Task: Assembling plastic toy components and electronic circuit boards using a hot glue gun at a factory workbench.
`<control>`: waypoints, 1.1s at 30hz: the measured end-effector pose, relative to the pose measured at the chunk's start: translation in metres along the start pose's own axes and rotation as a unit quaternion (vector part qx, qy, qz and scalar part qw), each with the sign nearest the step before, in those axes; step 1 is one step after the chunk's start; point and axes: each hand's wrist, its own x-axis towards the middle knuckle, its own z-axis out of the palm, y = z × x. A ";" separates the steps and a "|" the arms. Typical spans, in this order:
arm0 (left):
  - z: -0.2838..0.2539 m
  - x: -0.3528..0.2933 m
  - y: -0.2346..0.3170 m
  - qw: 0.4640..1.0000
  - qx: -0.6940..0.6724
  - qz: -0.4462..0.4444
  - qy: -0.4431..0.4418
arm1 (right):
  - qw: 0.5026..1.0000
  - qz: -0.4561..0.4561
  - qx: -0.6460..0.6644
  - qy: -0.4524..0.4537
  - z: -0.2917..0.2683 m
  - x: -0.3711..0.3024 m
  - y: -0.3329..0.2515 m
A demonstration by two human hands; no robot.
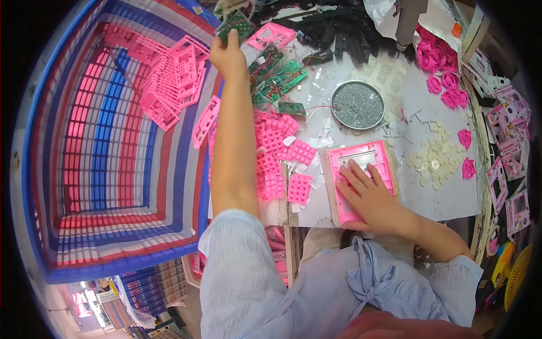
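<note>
My left hand [228,55] reaches to the far left of the table, its fingers closed on a green circuit board [239,24]. Below it lies a tangled heap of similar circuit boards [289,76] with thin wires. My right hand [370,195] lies with fingers spread on a pink plastic housing [344,157]. The housing rests on a flat, tan-edged pad [331,198] at the table's near edge, and a clear window panel [361,158] shows at its far end. Several pink keypad pieces [270,175] are piled between my arms.
A blue-rimmed striped basket [121,270] with stacked pink panels [180,73] stands on the left. Beyond the housing sits a round tin of grey screws [358,104]. Small whitish discs [435,164] and pink rings [450,90] lie right. Black strips [344,34] cover the far side.
</note>
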 end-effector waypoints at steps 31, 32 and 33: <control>-0.033 -0.002 -0.023 0.959 -0.063 -0.271 -0.056 | 0.962 -0.039 0.251 0.096 0.003 0.023 0.016; -0.025 0.006 -0.022 0.946 -0.004 -0.319 -0.053 | 0.966 -0.049 0.234 0.101 0.000 0.028 0.019; -0.026 -0.011 -0.026 0.928 0.004 -0.354 -0.118 | 0.969 -0.060 0.217 0.106 -0.004 0.032 0.022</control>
